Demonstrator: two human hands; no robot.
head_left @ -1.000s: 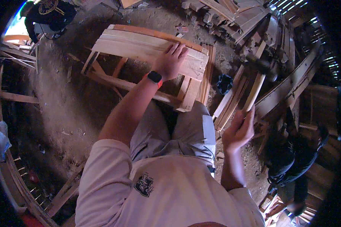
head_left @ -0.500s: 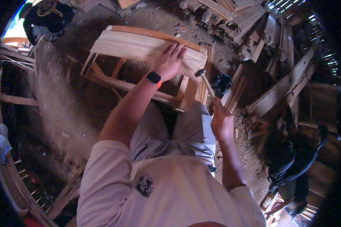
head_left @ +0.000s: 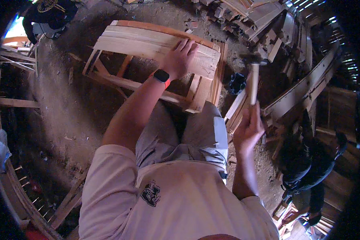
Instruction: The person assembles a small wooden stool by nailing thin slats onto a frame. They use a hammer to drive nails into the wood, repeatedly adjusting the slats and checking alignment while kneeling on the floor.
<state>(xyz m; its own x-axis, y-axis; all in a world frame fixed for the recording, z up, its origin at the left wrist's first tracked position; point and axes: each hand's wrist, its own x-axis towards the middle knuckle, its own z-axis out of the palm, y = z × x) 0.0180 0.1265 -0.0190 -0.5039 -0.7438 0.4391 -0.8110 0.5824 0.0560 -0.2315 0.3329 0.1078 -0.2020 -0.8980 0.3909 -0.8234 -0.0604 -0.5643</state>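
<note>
In front of my knees stands a wooden frame (head_left: 140,86) with pale planks (head_left: 136,44) laid across its top and a reddish strip along the far edge. My left hand (head_left: 179,58) lies flat on these planks, fingers stretched out toward the far side. A watch with an orange band is on that wrist. My right hand (head_left: 248,130) is wrapped round the wooden handle of a hammer (head_left: 253,82). The hammer is raised to the right of the frame, its dark head up and apart from the wood.
Cut wood offcuts (head_left: 244,24) lie heaped at the far right. A long curved board (head_left: 300,94) leans on the right, near a person in dark clothes (head_left: 308,168). Another person (head_left: 48,20) is at the far left. Boards and a plastic bag (head_left: 0,150) line the left side.
My right hand has swung the hammer up and to the right, away from the frame's right end. My left hand still rests on the planks.
</note>
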